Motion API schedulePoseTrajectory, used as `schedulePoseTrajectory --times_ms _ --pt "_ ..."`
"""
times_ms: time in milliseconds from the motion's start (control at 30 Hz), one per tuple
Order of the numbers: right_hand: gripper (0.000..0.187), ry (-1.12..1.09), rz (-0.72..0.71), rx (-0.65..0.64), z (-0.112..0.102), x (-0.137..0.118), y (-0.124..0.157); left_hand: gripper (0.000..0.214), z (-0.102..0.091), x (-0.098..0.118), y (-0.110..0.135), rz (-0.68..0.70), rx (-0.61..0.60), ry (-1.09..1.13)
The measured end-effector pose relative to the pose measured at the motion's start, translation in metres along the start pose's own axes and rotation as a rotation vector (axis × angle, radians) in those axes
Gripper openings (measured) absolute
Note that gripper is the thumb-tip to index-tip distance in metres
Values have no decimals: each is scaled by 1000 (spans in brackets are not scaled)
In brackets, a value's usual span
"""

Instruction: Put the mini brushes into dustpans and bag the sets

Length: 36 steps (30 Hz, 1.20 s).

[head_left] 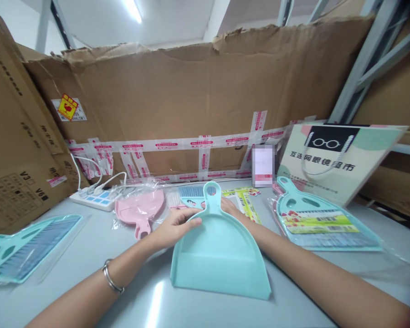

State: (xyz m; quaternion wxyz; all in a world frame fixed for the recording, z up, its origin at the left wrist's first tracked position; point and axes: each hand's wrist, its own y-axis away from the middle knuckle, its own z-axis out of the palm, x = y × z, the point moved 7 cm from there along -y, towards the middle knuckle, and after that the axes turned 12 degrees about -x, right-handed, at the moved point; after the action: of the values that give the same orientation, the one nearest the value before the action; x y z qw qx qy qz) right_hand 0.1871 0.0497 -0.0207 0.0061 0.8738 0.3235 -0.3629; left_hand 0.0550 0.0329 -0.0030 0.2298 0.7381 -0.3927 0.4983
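A light turquoise dustpan (222, 246) stands tilted in front of me, handle up, its wide lip low near the table. My left hand (177, 225) grips its left edge, thumb on the front and fingers behind. Behind the dustpan's upper right side is my right hand (229, 208); its fingers are mostly hidden, so whether it holds anything does not show. Past the hands lie a brush with blue bristles (191, 193), pale bristles of another brush (175, 199) and yellow-green label cards (248, 202).
A pink dustpan (141, 207) in clear plastic lies left of centre. Bagged turquoise dustpan sets lie at far left (37, 246) and right (323, 223). A power strip (95, 199), large cardboard box (205, 95) and paper bag (338, 159) stand behind.
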Motion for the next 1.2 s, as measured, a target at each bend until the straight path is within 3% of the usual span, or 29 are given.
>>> schedulePoseTrajectory --times_ms 100,300,433,533,733,767,833,900,967,1100,1200 --pt "20 199 -28 -9 1 -7 -3 33 3 0 0 5 -25 16" --pt "28 338 -17 2 4 3 -14 36 9 -3 2 -11 -77 55" --pt "24 509 -10 99 6 5 -15 39 11 -4 1 -29 -104 57" --pt "20 581 -62 348 -19 -2 -3 41 9 -2 2 -21 -97 75" --pt "4 181 -218 1294 -122 -7 74 43 0 -5 2 -41 -87 120" --pt "4 87 -271 1402 -131 -7 85 44 -2 -7 1 -55 -77 124" --pt "10 -90 -334 1475 -141 -7 96 45 -5 -11 -1 -83 -47 129" --pt "20 -265 -312 1389 -141 -8 91 45 -7 -14 -2 -109 -12 131" --pt "26 -415 -219 1150 -129 -9 74 47 -9 -18 -3 -126 33 118" --pt "18 -452 -1 486 -72 -22 35 50 -16 -28 -2 -165 137 106" --pt "13 -302 90 237 -34 -31 27 55 -22 -38 -1 -200 218 137"
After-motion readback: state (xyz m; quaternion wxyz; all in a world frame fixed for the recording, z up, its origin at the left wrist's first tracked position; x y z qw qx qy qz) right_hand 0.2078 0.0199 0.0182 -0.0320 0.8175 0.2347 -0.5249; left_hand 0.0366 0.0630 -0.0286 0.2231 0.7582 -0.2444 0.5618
